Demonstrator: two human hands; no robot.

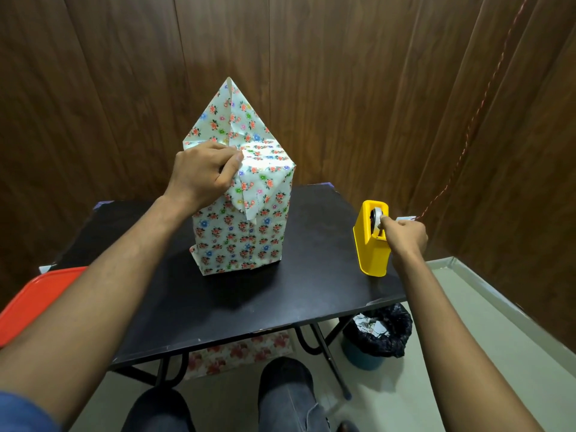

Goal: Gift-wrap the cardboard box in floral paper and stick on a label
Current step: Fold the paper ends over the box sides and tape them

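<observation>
The cardboard box (240, 238) stands upright in the middle of the black table (237, 300), covered in white floral paper. At its top, a triangular paper flap (232, 116) points upward, and a folded flap hangs down the near face. My left hand (204, 174) presses the folded paper against the box's top near edge, fingers curled on it. A yellow tape dispenser (371, 244) sits at the table's right edge. My right hand (405, 235) pinches the tape end at the dispenser's roll.
A red lid or tray (34, 300) lies at the table's left edge. Under the table lie floral paper scraps (243, 350). A bin with a black liner (377, 335) stands on the floor at the right. Wood-panel walls close in behind and to the right.
</observation>
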